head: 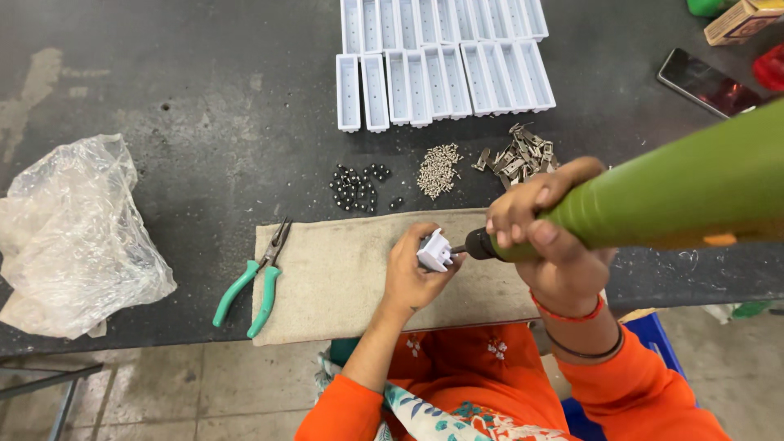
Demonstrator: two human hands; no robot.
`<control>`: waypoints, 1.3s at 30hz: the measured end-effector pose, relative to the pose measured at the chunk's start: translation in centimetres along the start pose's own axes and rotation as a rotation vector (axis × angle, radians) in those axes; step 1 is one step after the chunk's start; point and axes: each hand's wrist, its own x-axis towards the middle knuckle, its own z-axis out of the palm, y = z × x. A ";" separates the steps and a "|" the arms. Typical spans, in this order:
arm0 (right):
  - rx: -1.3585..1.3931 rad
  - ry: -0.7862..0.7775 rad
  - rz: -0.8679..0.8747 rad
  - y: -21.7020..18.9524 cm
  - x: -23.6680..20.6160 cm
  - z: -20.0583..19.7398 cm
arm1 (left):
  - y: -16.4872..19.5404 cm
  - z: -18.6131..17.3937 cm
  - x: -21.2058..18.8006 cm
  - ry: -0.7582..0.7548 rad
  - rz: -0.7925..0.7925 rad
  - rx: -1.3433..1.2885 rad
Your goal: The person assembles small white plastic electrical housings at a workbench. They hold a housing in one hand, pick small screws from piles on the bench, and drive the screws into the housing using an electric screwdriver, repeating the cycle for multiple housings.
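**Head view: green power screwdriver set against a small white housing on a cloth pad**

Head camera looks down on a dark, scuffed workbench (pixel 204 106) with a beige cloth pad (pixel 343 278) laid at its near edge. The left hand (pixel 412 273) rests on the pad and is clenched around a small white plastic housing (pixel 434 250), holding it with its open face turned toward the tool. The right hand (pixel 547 233) is wrapped tightly around the front end of a large green power screwdriver (pixel 678 192), whose body slants up and away to the right edge of the picture. The tool's dark tip (pixel 476 244) meets the housing; whether a screw sits between them is too small to tell.

On the left end of the pad lie pliers with green handles (pixel 249 286), jaws pointing away from the person. Beyond the pad, on the bench, sit three small heaps side by side: black beads (pixel 358 188), small silver screws (pixel 438 170) and bent metal clips (pixel 518 155). Farther back stand two rows of white plastic housings (pixel 445 73). A crumpled clear plastic bag (pixel 73 237) lies at the far left, and a phone (pixel 706 82) lies at the upper right.
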 end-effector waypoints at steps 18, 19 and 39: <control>-0.051 -0.050 0.035 1.6 0.1 -0.1 | 0.0 0.1 0.5 0.020 0.045 0.053; -0.056 -0.055 0.039 1.6 0.1 0.0 | -0.1 0.1 0.5 0.017 0.040 0.058; -0.191 0.124 0.170 -0.6 1.5 -7.1 | 1.4 0.2 0.5 0.075 0.078 0.078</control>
